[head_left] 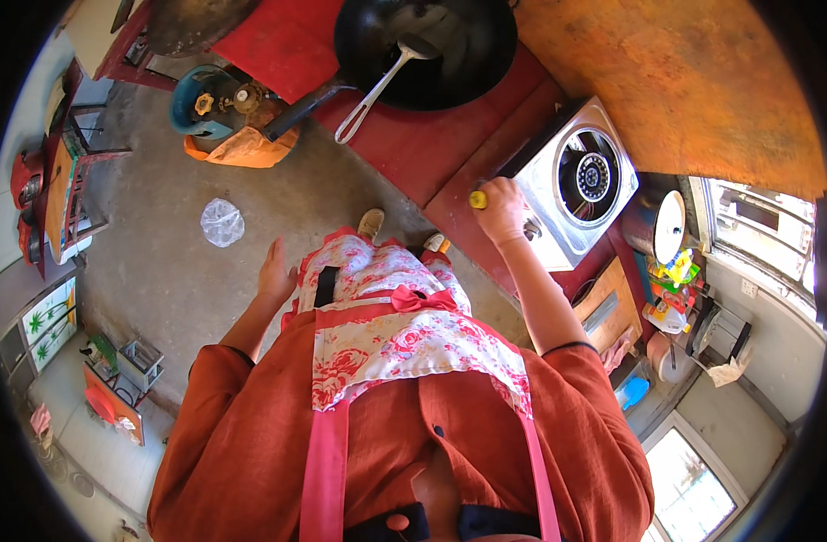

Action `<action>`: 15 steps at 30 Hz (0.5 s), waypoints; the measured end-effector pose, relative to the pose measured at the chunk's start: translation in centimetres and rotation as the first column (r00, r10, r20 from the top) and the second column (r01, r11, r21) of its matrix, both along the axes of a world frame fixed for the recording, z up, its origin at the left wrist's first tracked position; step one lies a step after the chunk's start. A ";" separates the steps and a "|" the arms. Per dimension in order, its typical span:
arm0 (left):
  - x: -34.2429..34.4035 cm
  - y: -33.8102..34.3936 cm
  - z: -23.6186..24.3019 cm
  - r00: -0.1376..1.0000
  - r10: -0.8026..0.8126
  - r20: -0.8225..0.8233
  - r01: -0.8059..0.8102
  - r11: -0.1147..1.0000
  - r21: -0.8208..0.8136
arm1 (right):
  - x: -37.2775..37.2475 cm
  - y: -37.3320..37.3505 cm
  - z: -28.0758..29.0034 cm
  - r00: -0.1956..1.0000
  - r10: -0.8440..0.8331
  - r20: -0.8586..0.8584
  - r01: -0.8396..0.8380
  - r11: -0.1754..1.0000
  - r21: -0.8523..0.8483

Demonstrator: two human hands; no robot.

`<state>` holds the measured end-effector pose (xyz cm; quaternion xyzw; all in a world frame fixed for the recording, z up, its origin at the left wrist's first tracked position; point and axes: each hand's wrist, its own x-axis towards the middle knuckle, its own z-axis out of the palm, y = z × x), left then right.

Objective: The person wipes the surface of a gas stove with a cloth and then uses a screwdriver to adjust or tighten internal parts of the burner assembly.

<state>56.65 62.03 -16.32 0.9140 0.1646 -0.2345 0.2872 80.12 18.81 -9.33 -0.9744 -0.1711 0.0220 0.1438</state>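
Observation:
My right hand point(502, 210) is closed at the front edge of a silver single-burner gas stove point(564, 242). A small object with a round yellow end point(478, 199) sticks out from its fingers; the rest of it is hidden in my grip. The stove's black burner point(592, 176) has nothing on it, and I see no flame. My left hand point(276, 271) hangs beside my floral apron point(377, 271), fingers stretched out and holding nothing. Beyond the stove, a black wok point(472, 54) sits on the red counter point(404, 158), with a metal spatula point(377, 90) lying across its rim and handle.
A gas cylinder point(242, 135) with a valve stands on the floor by the counter. A crumpled clear plastic bag point(222, 222) lies on the concrete floor. Right of the stove are a lidded pot point(657, 226), a wooden board point(608, 307) with a cleaver point(601, 313), and several bottles.

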 end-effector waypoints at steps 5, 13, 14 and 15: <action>-0.3 2.2 -0.7 0.997 -0.028 -0.069 0.029 0.999 0.019 | 1.3 2.8 -5.6 0.998 0.011 0.054 -0.013 0.999 0.037; 0.6 4.3 -0.1 0.979 -0.114 -0.172 0.124 0.991 0.051 | -9.1 0.1 -8.8 0.990 -0.119 -0.071 0.128 0.981 0.147; 1.0 4.6 -0.7 0.973 -0.146 -0.178 0.158 0.986 0.059 | -11.3 -1.5 -8.8 0.982 -0.171 -0.085 0.183 0.972 0.149; 1.4 5.0 -1.3 0.967 -0.176 -0.182 0.191 0.979 0.067 | -13.6 -3.6 -9.1 0.962 -0.263 -0.069 0.269 0.957 0.110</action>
